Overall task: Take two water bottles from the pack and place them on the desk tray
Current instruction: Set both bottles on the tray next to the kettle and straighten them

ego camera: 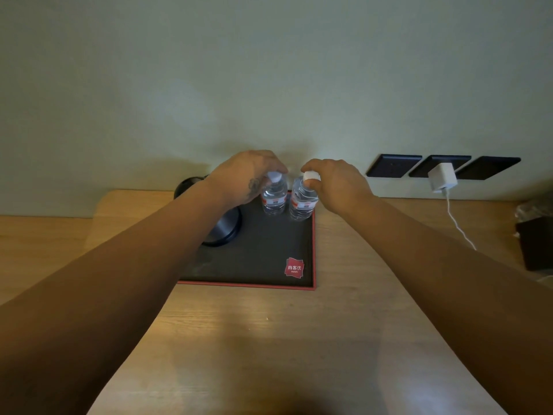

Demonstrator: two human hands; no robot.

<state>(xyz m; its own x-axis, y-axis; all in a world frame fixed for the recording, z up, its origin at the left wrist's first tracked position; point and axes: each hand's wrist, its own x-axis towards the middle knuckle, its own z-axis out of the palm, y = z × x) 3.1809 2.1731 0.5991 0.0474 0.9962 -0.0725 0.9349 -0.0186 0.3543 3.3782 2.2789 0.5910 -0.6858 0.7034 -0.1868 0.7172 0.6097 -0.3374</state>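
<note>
Two small clear water bottles with white caps and red-and-white labels stand upright side by side at the far right corner of a dark desk tray (254, 259) with a red rim. My left hand (242, 178) is curled over the top of the left bottle (273, 194), fingers around its cap. My right hand (335, 182) pinches the cap of the right bottle (302, 202) between thumb and fingers. Both bottle bases rest on the tray surface. The pack is not in view.
A dark round kettle (223, 227) sits on the tray's left side, mostly hidden by my left forearm. A red logo sticker (294, 267) marks the tray's near right corner. Black wall sockets (395, 165) hold a white charger (443, 176) with a cable. A dark object (535, 244) lies at the desk's right edge.
</note>
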